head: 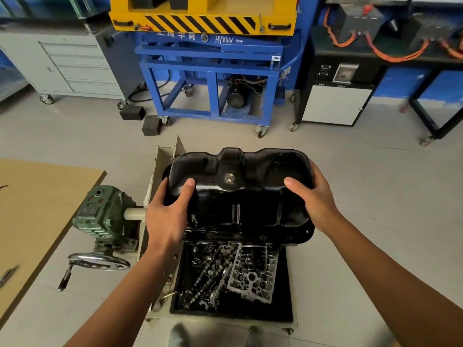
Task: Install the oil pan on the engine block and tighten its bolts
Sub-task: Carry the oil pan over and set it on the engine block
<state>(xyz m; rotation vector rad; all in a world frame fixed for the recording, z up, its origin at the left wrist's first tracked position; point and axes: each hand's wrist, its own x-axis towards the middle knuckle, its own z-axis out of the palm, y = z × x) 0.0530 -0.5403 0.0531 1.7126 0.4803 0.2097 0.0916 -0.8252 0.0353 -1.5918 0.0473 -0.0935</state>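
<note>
Upper centre of the frame: a blue wheeled stand point(210, 78) with a yellow, black-striped top, standing on the pale floor. Upper left: a grey drawer cabinet point(72, 66) on castors. Left edge: a brown board point(37, 201) lying flat. Centre of the frame: the oil pan point(240, 191), black and glossy, with its sump side turned up toward the camera and its bolt-hole flange along the lower edge. It sits above the far end of a black tray point(285, 296), beside a cream metal frame point(150, 196). What lies directly under the pan is hidden, and whether the flange rests on anything cannot be told. The tray fills the lower centre and holds loose engine parts, among them a grey cylinder head point(253, 279) at its right and camshafts point(208, 274) at its left. Left of centre: a green gearbox point(100, 214) with a chrome handwheel point(99, 262) below it. Left hand point(167, 216): clasped round the pan's left end, thumb laid flat across the upper surface, fingers wrapped over the outer wall and mostly out of sight. Right hand point(313, 201): clasped round the pan's right end, thumb pressed on top, fingers curled over the far rim. Both forearms enter from the bottom corners. Two black blocks point(140, 118) lie on the floor by the blue stand's left castor.
</note>
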